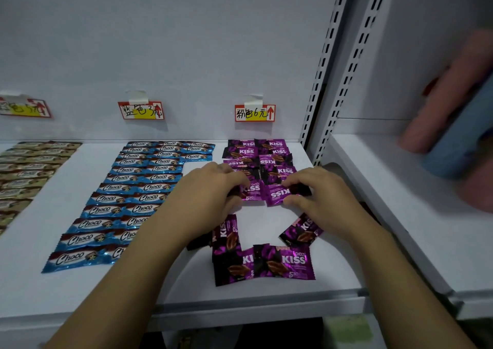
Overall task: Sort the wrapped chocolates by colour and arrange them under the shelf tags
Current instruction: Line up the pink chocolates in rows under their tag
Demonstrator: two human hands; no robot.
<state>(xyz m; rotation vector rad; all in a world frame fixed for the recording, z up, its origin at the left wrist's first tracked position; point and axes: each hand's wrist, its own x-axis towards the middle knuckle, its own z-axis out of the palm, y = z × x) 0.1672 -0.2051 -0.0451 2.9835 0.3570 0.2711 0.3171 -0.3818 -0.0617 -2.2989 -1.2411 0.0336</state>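
- The first purple chocolate (252, 189) and the second purple chocolate (278, 194) lie side by side, touching, on the white shelf (256, 223). They sit just in front of the purple rows (269, 156), which run back to the pink tag (254, 113).
- The left hand (210, 188) has its fingers curled over the left end of the first purple chocolate and pinches it against the thumb.
- The right hand (322, 191) pinches the dark right end of the second purple chocolate between forefinger and thumb.
- Four loose purple chocolates (285, 262) lie nearer the shelf's front edge at mixed angles, two of them overlapping.
- To the left, blue chocolates (128, 196) lie in overlapping rows under the blue tag (140, 110).
- Further left, gold chocolates (26, 167) lie under a third tag (25, 107).
- On the right, past a slotted upright (324, 63), a neighbouring shelf (400, 215) holds blurred pink and blue things (453, 124).
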